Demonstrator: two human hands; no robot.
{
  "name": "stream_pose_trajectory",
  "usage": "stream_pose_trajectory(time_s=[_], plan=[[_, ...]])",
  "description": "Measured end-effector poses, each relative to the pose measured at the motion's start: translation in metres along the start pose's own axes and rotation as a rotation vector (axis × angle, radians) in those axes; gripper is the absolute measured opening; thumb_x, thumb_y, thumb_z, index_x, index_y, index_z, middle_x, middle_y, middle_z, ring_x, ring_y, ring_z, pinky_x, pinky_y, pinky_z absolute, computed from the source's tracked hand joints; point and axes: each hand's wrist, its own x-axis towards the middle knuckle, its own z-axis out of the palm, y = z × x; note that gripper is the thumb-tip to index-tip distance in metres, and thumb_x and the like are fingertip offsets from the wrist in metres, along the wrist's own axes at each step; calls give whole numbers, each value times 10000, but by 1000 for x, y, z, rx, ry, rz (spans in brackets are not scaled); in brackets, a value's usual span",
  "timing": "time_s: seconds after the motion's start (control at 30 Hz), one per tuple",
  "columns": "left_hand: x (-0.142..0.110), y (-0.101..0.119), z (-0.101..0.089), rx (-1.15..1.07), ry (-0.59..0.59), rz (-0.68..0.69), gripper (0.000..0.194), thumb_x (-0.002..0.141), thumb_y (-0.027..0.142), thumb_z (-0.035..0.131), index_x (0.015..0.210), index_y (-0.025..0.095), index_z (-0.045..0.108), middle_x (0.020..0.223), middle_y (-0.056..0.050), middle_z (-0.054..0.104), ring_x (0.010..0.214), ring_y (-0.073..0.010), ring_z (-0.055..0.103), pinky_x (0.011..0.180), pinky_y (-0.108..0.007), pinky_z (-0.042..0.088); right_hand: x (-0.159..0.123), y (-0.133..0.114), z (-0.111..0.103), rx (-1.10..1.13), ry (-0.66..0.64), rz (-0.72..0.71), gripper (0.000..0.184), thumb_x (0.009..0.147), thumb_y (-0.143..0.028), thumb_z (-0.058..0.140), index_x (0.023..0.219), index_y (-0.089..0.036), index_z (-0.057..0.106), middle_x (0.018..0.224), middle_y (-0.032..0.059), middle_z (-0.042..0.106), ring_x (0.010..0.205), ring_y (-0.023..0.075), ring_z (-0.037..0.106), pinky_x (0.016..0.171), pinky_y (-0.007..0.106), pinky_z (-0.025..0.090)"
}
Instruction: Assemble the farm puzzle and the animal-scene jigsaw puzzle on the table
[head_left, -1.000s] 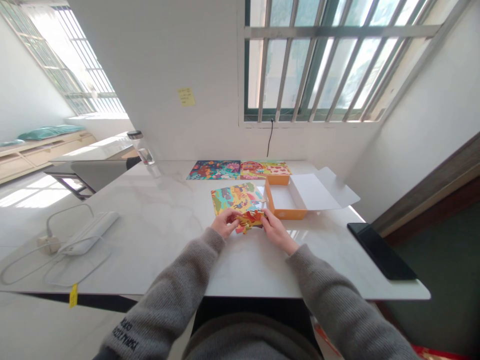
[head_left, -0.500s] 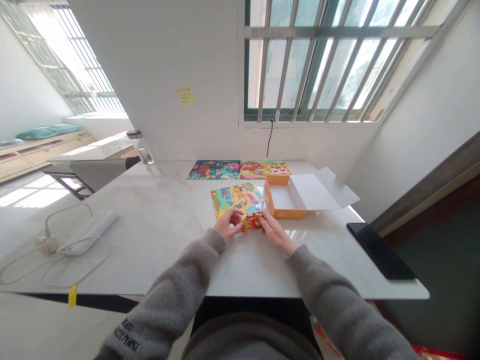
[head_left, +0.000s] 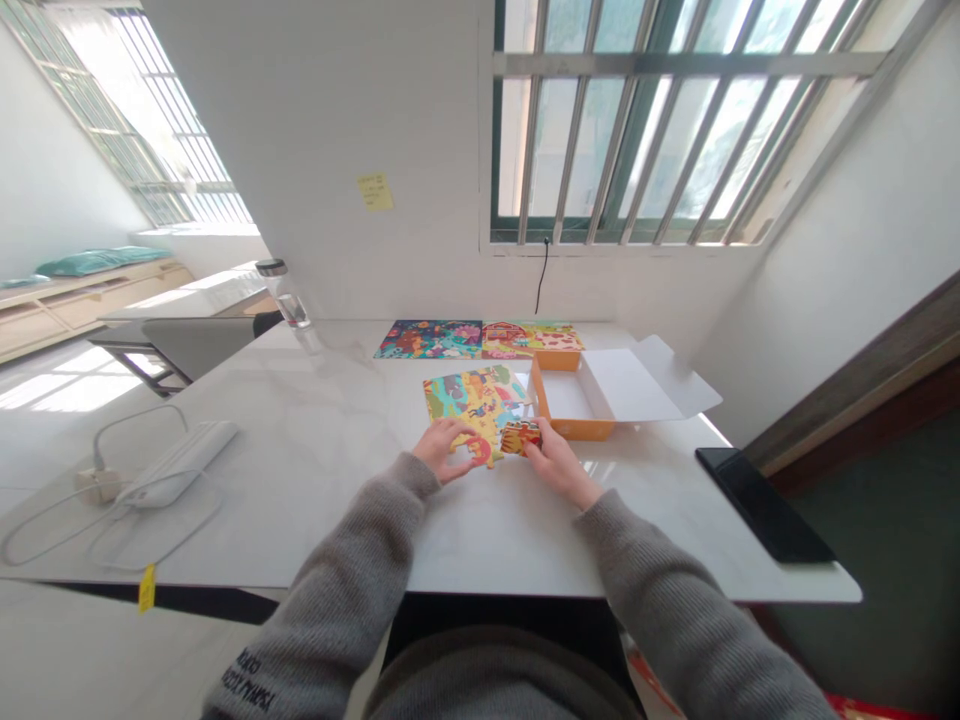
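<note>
A white marble table (head_left: 300, 440) fills the view, set under a barred window (head_left: 637, 120) far beyond the right hand, with a yellow sticky note (head_left: 375, 192) on the wall farther out past the left hand. Well out to the left of the left hand lie a white power strip (head_left: 180, 462) and its looped cable, while a glass water bottle (head_left: 285, 300) stands near the far table edge, up and to the left of that hand. Well to the right of the right hand sits a black tablet (head_left: 761, 505), face down or dark – hard to tell which.

Just past the right hand is an open orange box (head_left: 562, 400), its white lid (head_left: 630, 385) folded out away from the hand. Farther ahead of both hands, two finished jigsaw puzzles (head_left: 430, 340) lie side by side against the far edge.

Directly under the hands lies a partly built jigsaw puzzle (head_left: 469, 405). The left hand (head_left: 442, 448) is open, fingers spread and resting on its near edge. The right hand (head_left: 559, 462) is closed around a small red-and-orange jigsaw piece (head_left: 520, 436), pressing it down at the puzzle's near right corner – just beside the left hand's fingertips
</note>
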Motion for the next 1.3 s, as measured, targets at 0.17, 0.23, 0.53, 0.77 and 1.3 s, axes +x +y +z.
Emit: stream_pose_trajectory(time_s=[0.17,0.23,0.53,0.77,1.3], plan=[[3,-3,12,275,-186,43,480,738,362,782,1168,196,646,1148,-118,661,1061,-302,578,969,-476,488,0,0,1,36,41,33,245,887,-289,458,1107,-192,506,969,68,682,846,215,637,801,340,493],[7,3,13,331,-203,63,341,804,311,719,1119,193,663,1061,-107,691,1006,-278,589,927,-433,512,-1,0,4,31,35,20,265,879,-292,465,1120,-190,509,958,65,684,829,213,636,789,337,494],[17,2,14,404,-88,-81,188,939,215,491,964,203,677,828,-60,654,774,-190,616,701,-286,524,4,4,4,67,183,125,293,872,-347,469,1111,-190,529,987,85,707,886,236,655,807,351,498],[13,-1,13,142,63,83,172,894,159,540,934,210,700,922,-70,626,886,-205,597,834,-340,519,2,1,11,5,134,125,293,870,-331,461,1115,-190,540,1028,99,706,911,245,663,817,357,498],[7,38,9,-369,59,0,184,848,197,565,1004,177,660,870,-32,664,707,-126,610,734,-278,515,-2,1,11,-22,-1,1,340,942,-261,414,1264,-185,494,1236,132,641,1120,248,616,1005,423,458]])
